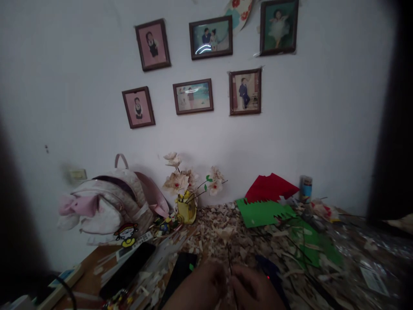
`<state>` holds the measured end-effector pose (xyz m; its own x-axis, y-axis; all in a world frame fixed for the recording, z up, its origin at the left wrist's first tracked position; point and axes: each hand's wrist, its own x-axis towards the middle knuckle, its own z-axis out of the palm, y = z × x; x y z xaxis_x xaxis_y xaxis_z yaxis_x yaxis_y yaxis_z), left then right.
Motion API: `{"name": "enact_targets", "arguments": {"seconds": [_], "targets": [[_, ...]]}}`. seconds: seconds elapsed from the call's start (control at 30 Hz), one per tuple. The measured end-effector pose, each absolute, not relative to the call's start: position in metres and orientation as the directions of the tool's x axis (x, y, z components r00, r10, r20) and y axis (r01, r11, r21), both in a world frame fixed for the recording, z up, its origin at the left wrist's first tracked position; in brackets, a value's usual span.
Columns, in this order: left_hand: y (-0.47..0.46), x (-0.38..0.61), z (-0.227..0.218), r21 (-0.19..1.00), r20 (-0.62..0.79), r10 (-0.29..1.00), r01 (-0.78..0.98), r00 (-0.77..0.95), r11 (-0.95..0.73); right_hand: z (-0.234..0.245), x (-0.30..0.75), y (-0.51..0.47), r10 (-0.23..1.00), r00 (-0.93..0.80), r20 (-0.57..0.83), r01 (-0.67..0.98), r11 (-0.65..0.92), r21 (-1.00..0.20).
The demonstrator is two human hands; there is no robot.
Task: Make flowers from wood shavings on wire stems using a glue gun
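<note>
Through the head view I have both hands low in the middle, close together around a thin dark stem (229, 256). My right hand (254, 286) has its fingertips pinched on that stem; my left hand (208, 282) is curled just beside it, but the feed is dim and blurred, and I can't tell whether its fingers grip too. The stem stands nearly upright in the gap between the hands, and a pale flower (225, 233) shows just above my grip, at its top. Directly beyond the grip I see a thick litter of pale shavings (217, 215) over the tabletop. Just left of my left hand lies a flat black object (180, 271), and farther left a long black one (129, 269). A dark blue object (270, 266) with a small red light sits against my right hand's far side. Beyond and left of the grip, a yellow pot (187, 212) holds pale flowers, with a bag (109, 202) well to its left. Beyond and right lie a green sheet (261, 213) and a red sheet (271, 188).
</note>
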<state>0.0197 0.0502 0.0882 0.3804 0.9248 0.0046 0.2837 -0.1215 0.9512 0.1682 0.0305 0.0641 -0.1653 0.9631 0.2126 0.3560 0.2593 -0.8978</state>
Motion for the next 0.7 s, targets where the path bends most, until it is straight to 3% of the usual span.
{"name": "enact_targets", "arguments": {"seconds": [0.13, 0.27, 0.37, 0.7], "targets": [[0.050, 0.019, 0.091, 0.942, 0.036, 0.935, 0.301, 0.353, -0.150, 0.066, 0.168, 0.028, 0.965, -0.170, 0.199, 0.333, 0.247, -0.910], [0.059, 0.033, 0.099, 0.996, 0.080, 0.930, 0.014, 0.358, -0.091, 0.063, 0.166, 0.029, 0.969, -0.158, 0.187, 0.335, 0.231, -0.914], [0.064, 0.037, 0.097, 0.995, 0.070, 0.949, -0.094, 0.308, -0.042, 0.061, 0.166, 0.029, 0.975, -0.151, 0.165, 0.363, 0.210, -0.908], [0.068, 0.035, 0.090, 0.976, 0.113, 0.965, -0.209, 0.236, -0.064, 0.052, 0.164, 0.033, 0.975, -0.146, 0.170, 0.376, 0.214, -0.901]]}}
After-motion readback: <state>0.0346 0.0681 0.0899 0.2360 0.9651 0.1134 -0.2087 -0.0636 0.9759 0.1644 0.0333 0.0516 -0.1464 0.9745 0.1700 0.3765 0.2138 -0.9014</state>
